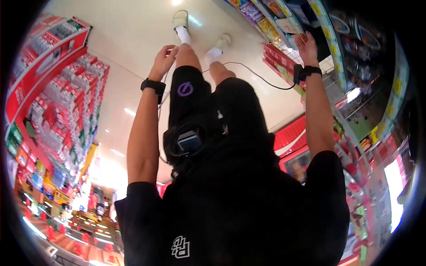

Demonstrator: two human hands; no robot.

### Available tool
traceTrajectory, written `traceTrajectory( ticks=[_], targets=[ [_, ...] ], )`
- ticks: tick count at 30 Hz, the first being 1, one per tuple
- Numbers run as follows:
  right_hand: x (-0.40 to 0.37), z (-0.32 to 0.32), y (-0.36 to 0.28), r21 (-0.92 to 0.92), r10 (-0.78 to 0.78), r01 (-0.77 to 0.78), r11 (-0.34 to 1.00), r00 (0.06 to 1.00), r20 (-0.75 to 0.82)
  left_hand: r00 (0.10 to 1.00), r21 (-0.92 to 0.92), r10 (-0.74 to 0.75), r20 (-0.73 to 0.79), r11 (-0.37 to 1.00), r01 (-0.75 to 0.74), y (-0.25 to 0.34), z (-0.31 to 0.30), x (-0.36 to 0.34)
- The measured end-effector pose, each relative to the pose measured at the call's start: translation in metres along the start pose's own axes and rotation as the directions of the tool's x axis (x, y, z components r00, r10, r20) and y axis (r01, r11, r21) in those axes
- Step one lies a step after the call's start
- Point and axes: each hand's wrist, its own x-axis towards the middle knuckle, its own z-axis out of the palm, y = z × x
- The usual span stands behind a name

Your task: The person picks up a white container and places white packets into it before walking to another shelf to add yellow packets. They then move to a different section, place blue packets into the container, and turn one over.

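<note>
My left hand [165,61] hangs beside my left knee, its fingers loosely bent and slightly apart with nothing in them. On the other side, my right hand [306,46] reaches to a store shelf, fingers bent and a little apart. Its fingertips are right by a pale package [286,25] on the shelf, which they partly overlap in this view. Black bands with small devices sit on both wrists, the left device [153,86] and the right device [302,72]. A thin black cable [262,79] runs to the right one.
Shelves with yellow price strips [321,20] and packaged goods [268,29] stand at the right. At the left rises a red display [53,57] with stacked bottle packs [66,102]. Pale floor [124,40] lies between, under my slippers [180,20]. A red panel [290,137] stands near my right side.
</note>
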Motion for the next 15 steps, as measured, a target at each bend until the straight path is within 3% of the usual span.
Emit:
traceTrajectory(
  ticks=[4,5,6,8,11,14,15],
  targets=[
    [0.081,-0.006,-0.017,0.230,0.168,-0.174,0.958,0.985,0.043,0.995,-0.046,0.103,0.014,0.994,-0.103,0.005,0.032,0.015],
    [0.075,-0.001,-0.024,0.308,0.208,-0.233,0.922,0.972,0.111,0.994,-0.054,0.096,-0.051,0.994,-0.099,0.013,0.042,0.015],
    [0.080,-0.006,-0.023,0.261,0.113,-0.179,0.949,0.962,0.250,0.996,-0.045,0.088,-0.031,0.995,-0.089,0.011,0.052,0.021],
    [0.051,0.013,-0.029,0.384,0.122,-0.208,0.900,0.964,0.236,0.998,-0.021,0.065,0.017,0.998,-0.065,-0.005,0.071,0.027],
    [0.009,0.044,-0.037,0.364,0.066,-0.130,0.922,0.981,0.182,0.976,0.102,0.175,0.131,0.977,-0.189,-0.016,0.089,0.025],
    [0.065,0.007,-0.034,0.029,0.021,-0.025,0.999,0.989,0.147,0.968,0.083,0.005,0.252,0.996,-0.027,0.030,0.075,0.012],
    [0.065,0.000,-0.035,-0.020,-0.040,0.046,0.999,0.970,0.241,0.966,0.039,0.049,0.253,0.997,-0.061,0.040,0.070,0.018]
  ],
)
